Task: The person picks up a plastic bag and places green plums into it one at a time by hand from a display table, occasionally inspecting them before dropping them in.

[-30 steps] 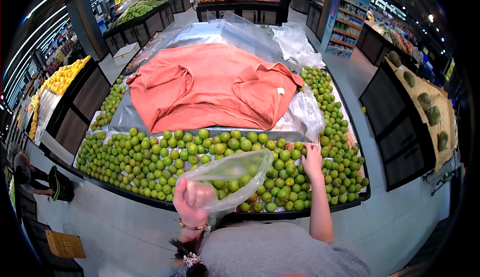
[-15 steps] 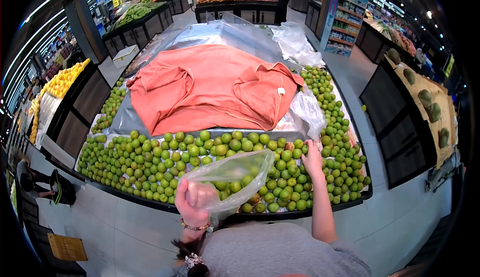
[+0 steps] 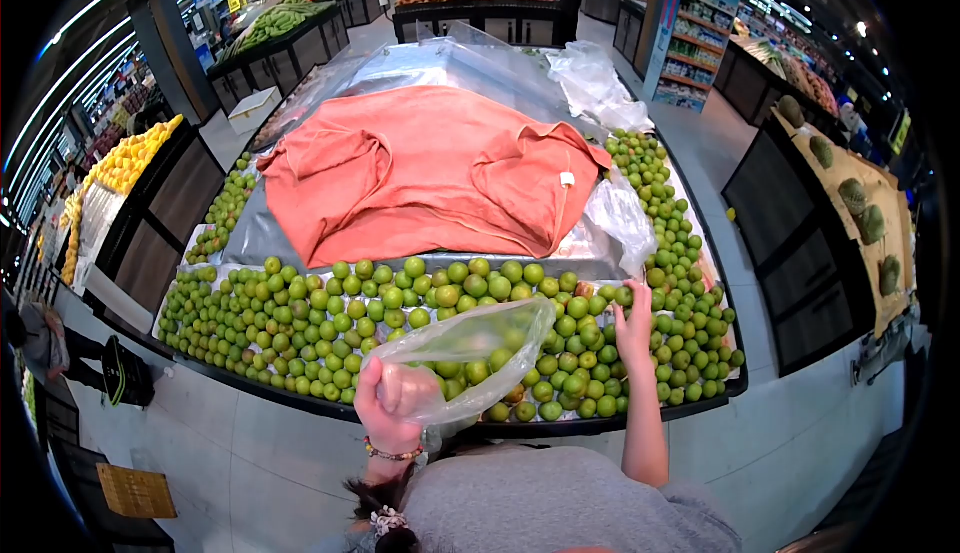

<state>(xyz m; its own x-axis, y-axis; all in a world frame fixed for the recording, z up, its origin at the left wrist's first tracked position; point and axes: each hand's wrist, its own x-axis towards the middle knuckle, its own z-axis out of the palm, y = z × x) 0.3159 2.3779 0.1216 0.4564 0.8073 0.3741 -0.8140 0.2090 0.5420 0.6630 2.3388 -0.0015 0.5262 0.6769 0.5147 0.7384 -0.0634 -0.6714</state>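
Note:
My left hand (image 3: pixel 392 400) is closed on the gathered side of a clear plastic bag (image 3: pixel 490 378), with a beaded bracelet at its wrist. The bag's mouth gapes towards the right, over the front of the fruit pile. My right hand (image 3: pixel 634 331) reaches into the right part of the pile, thumb and fingers around a small round green fruit (image 3: pixel 624 296). Many more green fruits (image 3: pixel 300 328), some with brownish patches, lie about both hands on the display stand.
A coral-coloured cloth (image 3: pixel 430 173) covers the stand's raised middle. Crumpled clear plastic (image 3: pixel 622 218) lies to its right. The stand's dark rim (image 3: pixel 600 425) runs before me. Yellow fruit (image 3: pixel 125 163) stands left, large green fruits (image 3: pixel 870 223) right. People stand at left and far back.
My right hand has shifted slightly right and pulled back a little, its fingers pointing more upward. The left hand still grips the bag. The person at left has moved.

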